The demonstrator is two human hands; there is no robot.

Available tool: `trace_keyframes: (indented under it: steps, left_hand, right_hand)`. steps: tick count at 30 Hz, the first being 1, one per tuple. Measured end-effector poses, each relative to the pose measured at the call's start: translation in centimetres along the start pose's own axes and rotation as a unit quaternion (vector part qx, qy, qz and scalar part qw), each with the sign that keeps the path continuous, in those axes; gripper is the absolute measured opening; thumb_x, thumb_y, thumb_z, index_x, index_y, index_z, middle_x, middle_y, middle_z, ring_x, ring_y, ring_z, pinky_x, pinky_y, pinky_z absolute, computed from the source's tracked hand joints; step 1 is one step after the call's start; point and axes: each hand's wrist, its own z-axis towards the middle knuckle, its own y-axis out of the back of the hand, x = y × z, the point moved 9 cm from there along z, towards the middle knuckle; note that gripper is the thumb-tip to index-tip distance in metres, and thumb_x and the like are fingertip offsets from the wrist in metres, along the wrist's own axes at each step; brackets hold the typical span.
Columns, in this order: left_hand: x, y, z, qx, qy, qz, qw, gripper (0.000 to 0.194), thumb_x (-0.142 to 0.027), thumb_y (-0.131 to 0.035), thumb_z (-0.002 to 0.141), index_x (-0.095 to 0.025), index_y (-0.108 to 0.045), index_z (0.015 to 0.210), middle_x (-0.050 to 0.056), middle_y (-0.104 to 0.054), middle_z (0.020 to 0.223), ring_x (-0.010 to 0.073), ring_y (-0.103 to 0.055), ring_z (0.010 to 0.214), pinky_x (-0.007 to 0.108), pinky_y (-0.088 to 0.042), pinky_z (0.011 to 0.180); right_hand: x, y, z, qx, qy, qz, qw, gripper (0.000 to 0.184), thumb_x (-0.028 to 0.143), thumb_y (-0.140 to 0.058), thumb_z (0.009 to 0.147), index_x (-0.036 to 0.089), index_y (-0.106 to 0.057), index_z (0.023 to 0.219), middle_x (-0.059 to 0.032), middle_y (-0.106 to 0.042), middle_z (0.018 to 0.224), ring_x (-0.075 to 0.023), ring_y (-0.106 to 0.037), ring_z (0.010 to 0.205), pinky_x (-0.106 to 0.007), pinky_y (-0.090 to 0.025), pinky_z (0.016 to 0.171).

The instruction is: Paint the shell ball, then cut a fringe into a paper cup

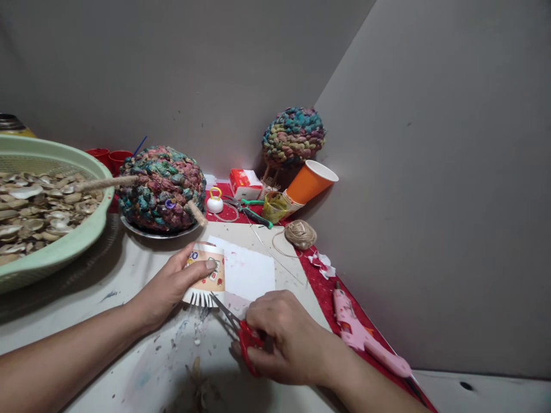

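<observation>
Tan printed paper piece: lower edge fringed; clamped in left-hand grip
Red-handled metal scissors: clamped in right-hand grip; blade tips at fringe

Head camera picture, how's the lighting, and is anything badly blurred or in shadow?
Head view: soft, dim light; a dark shadow on the tabletop at the frame's bottom edge, another beneath the green basket; the scissors and fringed paper piece read clearly, without heavy blur; the grey walls show no strong glare.
</observation>
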Motion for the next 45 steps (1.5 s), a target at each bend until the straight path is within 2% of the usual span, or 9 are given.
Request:
trace_keyframes:
  steps: [5,11,15,29,35,40,43,45]
  left_hand:
    - [0.1,0.4,0.0,-0.012,-0.002,0.024,1.0,0.038,-0.031,-0.076,0.079,-0.019,-0.066,0.114,0.006,-0.076,0.089,0.0229,-0.069,0.079,0.036,-0.049,0.083]
    - [0.0,0.3,0.1,-0.007,-0.005,0.042,0.999,0.035,-0.032,-0.074,0.081,-0.02,-0.064,0.112,0.003,-0.075,0.089,0.0199,-0.067,0.079,0.032,-0.048,0.081]
    - [-0.2,0.3,0.0,-0.008,-0.012,0.046,0.999,0.03,-0.032,-0.073,0.082,-0.02,-0.064,0.108,0.003,-0.074,0.089,0.0192,-0.066,0.08,0.031,-0.047,0.081]
    - [-0.1,0.7,0.2,-0.021,-0.013,0.034,0.999,0.031,-0.034,-0.075,0.08,-0.019,-0.068,0.107,0.004,-0.074,0.086,0.0192,-0.066,0.077,0.031,-0.048,0.078]
    - [0.1,0.7,0.2,-0.016,-0.011,0.033,0.999,0.041,-0.033,-0.074,0.082,-0.019,-0.067,0.12,0.006,-0.077,0.096,0.019,-0.068,0.081,0.029,-0.049,0.078]
    - [0.5,0.9,0.4,-0.026,0.004,0.005,1.0,0.039,-0.03,-0.074,0.083,-0.018,-0.067,0.119,0.005,-0.079,0.093,0.0172,-0.07,0.077,0.025,-0.053,0.072]
    - [0.7,1.3,0.8,-0.042,0.015,-0.035,0.998,0.029,-0.026,-0.071,0.084,-0.016,-0.07,0.111,0.006,-0.079,0.088,0.017,-0.071,0.073,0.024,-0.055,0.067]
    - [0.8,1.7,1.0,-0.058,0.015,-0.074,0.995,0.018,-0.023,-0.068,0.086,-0.014,-0.073,0.101,0.006,-0.079,0.084,0.0168,-0.072,0.071,0.024,-0.057,0.066]
  right_hand:
    - [0.8,0.5,-0.2,-0.033,0.026,-0.129,0.991,0.023,0.026,-0.062,0.078,0.018,-0.051,0.06,0.0028,-0.054,0.053,-0.0111,-0.04,0.05,-0.03,-0.022,0.056]
    - [1.2,0.1,-0.4,-0.032,0.037,-0.196,0.979,0.013,0.023,-0.065,0.073,0.017,-0.058,0.063,0.0005,-0.062,0.057,-0.0133,-0.048,0.051,-0.031,-0.024,0.056]
    - [1.3,-0.1,-0.4,-0.041,0.041,-0.203,0.978,0.01,0.022,-0.064,0.07,0.017,-0.059,0.062,0.0006,-0.062,0.056,-0.013,-0.047,0.049,-0.031,-0.023,0.055]
    - [1.2,-0.1,-0.5,-0.052,0.053,-0.173,0.982,0.01,0.016,-0.062,0.067,0.017,-0.056,0.06,0.0021,-0.061,0.054,-0.0113,-0.043,0.047,-0.03,-0.023,0.055]
    - [1.2,-0.4,-0.7,-0.045,0.055,-0.168,0.983,0.012,0.017,-0.062,0.07,0.017,-0.055,0.06,0.0016,-0.06,0.054,-0.0117,-0.042,0.047,-0.03,-0.022,0.055]
    - [1.0,-0.1,-0.6,-0.045,0.048,-0.097,0.993,0.017,0.016,-0.057,0.074,0.018,-0.048,0.06,0.0028,-0.053,0.053,-0.0104,-0.035,0.049,-0.029,-0.021,0.055]
    - [0.5,0.3,-0.3,-0.038,0.031,0.029,0.998,0.028,0.019,-0.057,0.078,0.019,-0.039,0.057,0.0061,-0.041,0.05,-0.0088,-0.029,0.049,-0.026,-0.022,0.054]
    - [-0.1,0.4,-0.2,-0.023,-0.001,0.127,0.992,0.037,0.024,-0.061,0.08,0.019,-0.034,0.056,0.0072,-0.035,0.05,-0.0077,-0.028,0.049,-0.024,-0.022,0.052]
